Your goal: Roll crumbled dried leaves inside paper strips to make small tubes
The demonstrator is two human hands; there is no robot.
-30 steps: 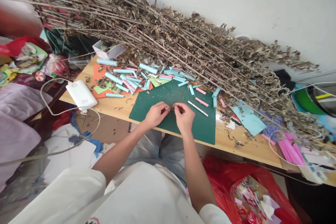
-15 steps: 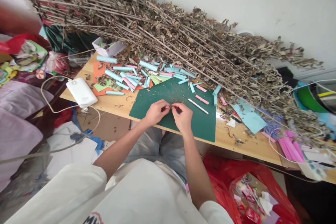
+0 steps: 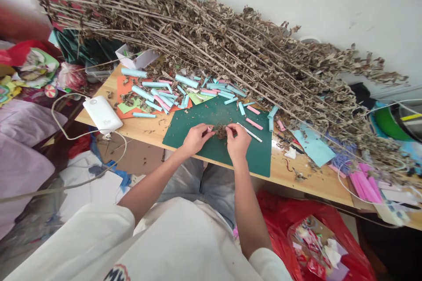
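My left hand (image 3: 197, 139) is closed, thumb and forefinger pinching a small pale paper tube (image 3: 210, 129) whose end just shows. Between the hands lies a little heap of crumbled dried leaves (image 3: 220, 132) on the green cutting mat (image 3: 207, 112). My right hand (image 3: 238, 141) is pinched at the right edge of this heap; whatever its fingertips hold is too small to make out. Just behind the right hand rests a thin white stick (image 3: 253, 134). Pink paper rolls (image 3: 253, 124) lie farther back on the mat.
Many blue paper rolls (image 3: 186, 81) are scattered at the mat's back edge. Bundled dried stalks (image 3: 211, 39) stretch across the back of the table (image 3: 316, 184). A white power bank (image 3: 103, 115) with cables sits left, blue paper (image 3: 312, 144) right. Below hangs a red bag (image 3: 280, 215).
My right hand has moved to the right, away from my left hand, opening a gap. The crumbled leaf heap now shows between them. My left hand has barely moved.
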